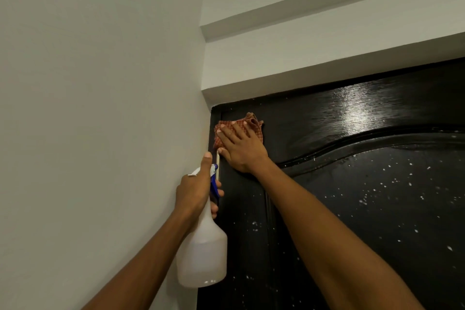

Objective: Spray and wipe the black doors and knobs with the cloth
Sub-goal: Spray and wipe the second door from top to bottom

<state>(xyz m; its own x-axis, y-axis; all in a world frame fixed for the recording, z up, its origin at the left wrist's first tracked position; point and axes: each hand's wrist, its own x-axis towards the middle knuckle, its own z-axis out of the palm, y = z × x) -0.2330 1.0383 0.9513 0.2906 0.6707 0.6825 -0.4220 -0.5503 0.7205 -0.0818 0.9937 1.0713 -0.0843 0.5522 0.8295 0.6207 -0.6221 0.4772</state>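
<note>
Two hands are raised at the upper left corner of the black door. Head view: my right hand lies flat, fingers straight and spread, pressing the red checked cloth against the door just below its top edge and beside the left frame. My left hand grips the neck of the white spray bottle, fingers curled round it, thumb extended upward past the blue-and-white trigger head. The bottle hangs upright, close to the white wall. White droplets speckle the lower arched panel; the upper panel shines with a bright reflection
</note>
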